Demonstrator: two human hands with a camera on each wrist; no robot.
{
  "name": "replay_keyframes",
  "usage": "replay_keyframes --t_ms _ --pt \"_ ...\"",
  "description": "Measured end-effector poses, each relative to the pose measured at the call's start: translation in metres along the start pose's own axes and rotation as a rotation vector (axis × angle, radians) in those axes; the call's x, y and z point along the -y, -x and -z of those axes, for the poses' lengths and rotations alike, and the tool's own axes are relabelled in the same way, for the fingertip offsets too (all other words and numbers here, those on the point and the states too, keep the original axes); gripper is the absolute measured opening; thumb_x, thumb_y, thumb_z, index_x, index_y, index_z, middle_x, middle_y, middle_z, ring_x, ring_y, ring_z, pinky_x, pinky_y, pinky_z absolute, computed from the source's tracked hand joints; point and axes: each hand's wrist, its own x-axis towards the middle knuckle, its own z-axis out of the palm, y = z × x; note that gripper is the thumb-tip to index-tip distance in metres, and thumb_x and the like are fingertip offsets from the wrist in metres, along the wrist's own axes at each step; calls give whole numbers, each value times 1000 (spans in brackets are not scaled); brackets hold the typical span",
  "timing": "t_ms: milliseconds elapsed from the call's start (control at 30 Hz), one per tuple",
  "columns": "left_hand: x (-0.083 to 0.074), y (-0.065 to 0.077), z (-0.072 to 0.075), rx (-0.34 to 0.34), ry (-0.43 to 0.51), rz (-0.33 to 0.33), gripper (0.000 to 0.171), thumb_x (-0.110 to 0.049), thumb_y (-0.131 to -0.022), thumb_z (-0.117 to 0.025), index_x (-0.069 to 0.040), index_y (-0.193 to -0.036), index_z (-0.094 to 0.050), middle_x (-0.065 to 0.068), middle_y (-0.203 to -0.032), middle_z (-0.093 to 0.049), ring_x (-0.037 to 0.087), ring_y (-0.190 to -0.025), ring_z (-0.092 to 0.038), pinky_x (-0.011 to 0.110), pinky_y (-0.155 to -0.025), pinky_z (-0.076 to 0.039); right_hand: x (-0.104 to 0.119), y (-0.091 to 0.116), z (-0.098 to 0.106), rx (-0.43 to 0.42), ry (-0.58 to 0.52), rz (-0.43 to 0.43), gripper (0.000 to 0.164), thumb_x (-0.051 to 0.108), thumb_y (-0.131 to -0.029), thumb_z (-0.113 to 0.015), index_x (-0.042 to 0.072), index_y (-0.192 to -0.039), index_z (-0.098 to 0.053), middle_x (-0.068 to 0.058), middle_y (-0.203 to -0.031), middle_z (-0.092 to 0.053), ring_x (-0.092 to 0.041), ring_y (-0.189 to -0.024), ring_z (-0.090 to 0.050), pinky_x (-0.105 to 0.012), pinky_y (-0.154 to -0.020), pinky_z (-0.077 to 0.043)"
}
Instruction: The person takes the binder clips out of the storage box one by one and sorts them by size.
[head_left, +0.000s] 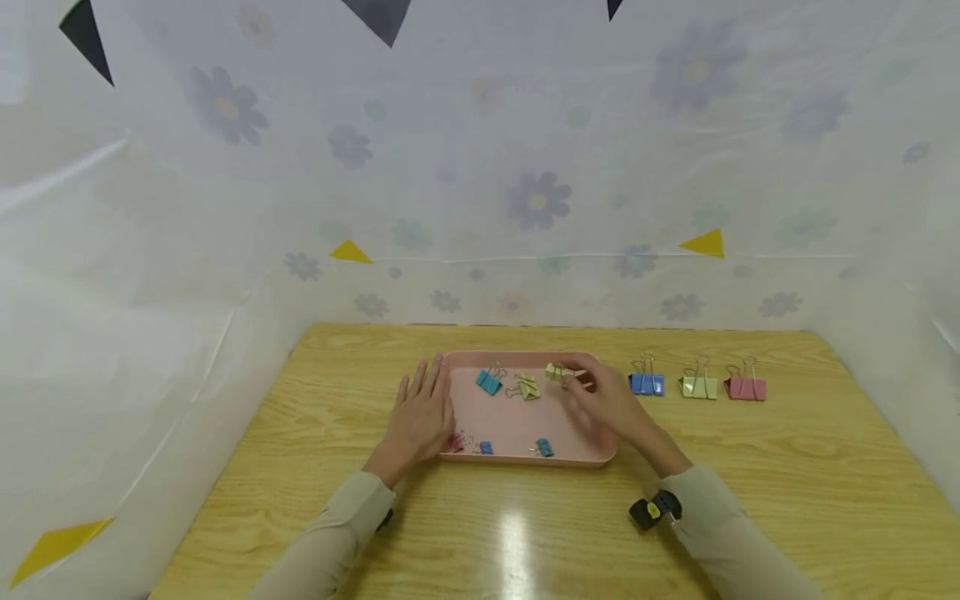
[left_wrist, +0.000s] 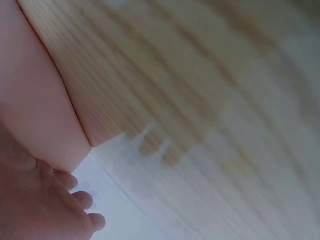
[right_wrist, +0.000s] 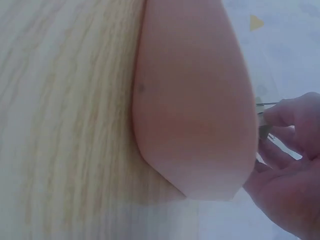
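Observation:
A pink tray (head_left: pixel 517 425) lies on the table. Flat against its left rim rests my left hand (head_left: pixel 420 417), fingers straight and holding nothing; the left wrist view shows the hand (left_wrist: pixel 42 200) beside the tray wall. Over the tray's right part, my right hand (head_left: pixel 613 404) pinches a pale yellow binder clip (head_left: pixel 556 372) between thumb and fingers. In the right wrist view the tray wall partly hides that clip (right_wrist: pixel 263 125). Inside the tray are a teal clip (head_left: pixel 490 382), another yellow clip (head_left: pixel 528 387), and small red (head_left: pixel 457 442), blue (head_left: pixel 486 447) and teal clips (head_left: pixel 544 447).
Right of the tray, a blue binder clip (head_left: pixel 647 384), a yellow one (head_left: pixel 699 387) and a pink one (head_left: pixel 746 389) stand in a row on the wooden table (head_left: pixel 787 467). A flower-patterned sheet (head_left: pixel 450 192) encloses the back and sides.

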Motion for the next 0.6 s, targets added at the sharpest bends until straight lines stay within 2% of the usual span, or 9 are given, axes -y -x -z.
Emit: replay_keyframes --t_ms 200,367,467,600 --pt "0 0 1 7 -10 3 60 -25 -110 -35 1 -162 -22 16 -170 -18 39 -155 -17 58 -122 -18 2 7 8 -1 -163 -21 36 6 -104 -58 -1 -139 -61 -19 -124 -69 -40 -89 -71 -42 -69 -61" --pt "0 -1 -1 18 -5 3 60 -25 -110 -34 1 -162 -21 16 -170 -17 39 -155 -17 59 -122 -18 0 12 13 -12 -200 -19 38 5 -104 -59 -2 -141 -59 -18 -120 -70 -41 -90 -70 -39 -72 -61" --pt "0 -1 0 28 -14 7 60 -25 -110 -34 0 -163 -20 15 -170 -16 38 -155 -16 58 -123 -17 -1 16 17 -22 -219 -18 37 6 -103 -61 -1 -139 -61 -18 -125 -68 -40 -90 -70 -35 -73 -61" --pt "0 0 0 26 -18 11 60 -25 -110 -34 -1 -163 -19 14 -171 -14 38 -156 -15 57 -123 -16 0 23 21 -34 -263 -59 36 11 -101 -67 5 -136 -65 -15 -130 -66 -42 -90 -68 -40 -74 -61"
